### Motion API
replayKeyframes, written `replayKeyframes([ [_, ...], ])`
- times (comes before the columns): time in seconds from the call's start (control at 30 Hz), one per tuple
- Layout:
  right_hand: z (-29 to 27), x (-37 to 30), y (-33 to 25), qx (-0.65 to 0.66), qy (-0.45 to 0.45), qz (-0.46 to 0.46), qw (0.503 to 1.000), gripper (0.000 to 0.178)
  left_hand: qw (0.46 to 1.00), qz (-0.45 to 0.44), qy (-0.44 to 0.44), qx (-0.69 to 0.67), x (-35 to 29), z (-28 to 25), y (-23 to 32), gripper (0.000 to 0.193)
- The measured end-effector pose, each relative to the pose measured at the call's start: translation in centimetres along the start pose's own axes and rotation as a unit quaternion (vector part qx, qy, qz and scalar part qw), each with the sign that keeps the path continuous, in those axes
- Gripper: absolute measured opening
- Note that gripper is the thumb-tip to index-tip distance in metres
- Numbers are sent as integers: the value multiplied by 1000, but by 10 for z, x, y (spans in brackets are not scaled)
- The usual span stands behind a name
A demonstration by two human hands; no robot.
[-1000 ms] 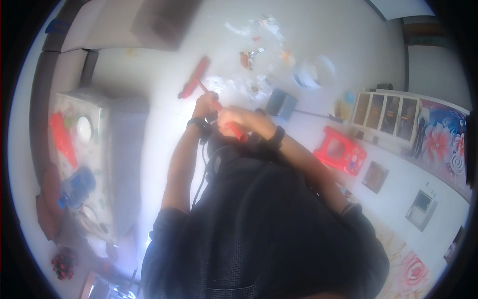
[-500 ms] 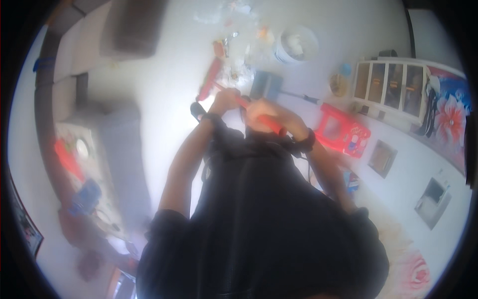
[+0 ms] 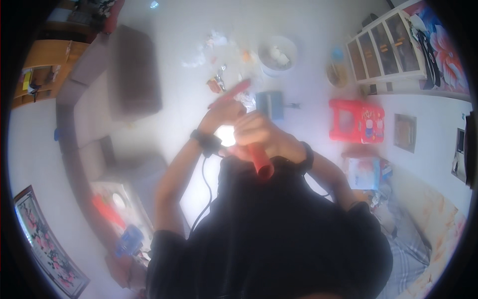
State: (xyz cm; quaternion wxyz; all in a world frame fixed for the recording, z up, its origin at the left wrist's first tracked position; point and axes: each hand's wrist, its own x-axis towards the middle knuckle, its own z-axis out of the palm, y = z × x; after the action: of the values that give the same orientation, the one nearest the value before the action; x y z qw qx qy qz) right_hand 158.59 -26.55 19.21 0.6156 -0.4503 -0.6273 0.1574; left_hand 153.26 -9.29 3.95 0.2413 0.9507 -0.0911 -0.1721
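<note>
A long-handled red broom [image 3: 264,170] is gripped in both my hands, its round handle end pointing toward my body. My left hand [image 3: 224,114] is closed around the handle, farther along it. Closed on it too is my right hand [image 3: 256,130], nearer the handle end and partly covering the left. Beyond my hands the broom's red head [image 3: 233,92] slants across the floor beside scattered litter [image 3: 217,82], which includes shiny crumpled scraps. Just right of the head lies a blue dustpan [image 3: 270,104] with a grey handle. Haze blurs the fine detail.
A round white bin [image 3: 277,56] with pale contents stands beyond the dustpan. On the right are a red plastic stool [image 3: 356,121] and a white cabinet [image 3: 386,47]. A brown ottoman [image 3: 134,72] and a sofa [image 3: 79,124] stand left. A dark cable [image 3: 203,199] hangs by my left arm.
The broom head has swung rightward and now slants the other way. Its handle end has come closer to my body. My view has turned, shifting the surrounding furniture.
</note>
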Motion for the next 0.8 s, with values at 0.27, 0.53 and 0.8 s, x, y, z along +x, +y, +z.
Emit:
replayKeyframes([
  [0.27, 49, -57, 78, -10, 23, 244, 969, 14, 941, -1, 163, -297, 35, 95, -75, 23],
  [0.53, 90, -80, 65, -121, -14, 248, 961, 14, 977, 0, 96, -188, 13, 167, -118, 17],
  [0.8, 114, -50, 46, -5, -257, 235, 937, 12, 972, 43, 37, -229, -76, 178, -122, 8],
])
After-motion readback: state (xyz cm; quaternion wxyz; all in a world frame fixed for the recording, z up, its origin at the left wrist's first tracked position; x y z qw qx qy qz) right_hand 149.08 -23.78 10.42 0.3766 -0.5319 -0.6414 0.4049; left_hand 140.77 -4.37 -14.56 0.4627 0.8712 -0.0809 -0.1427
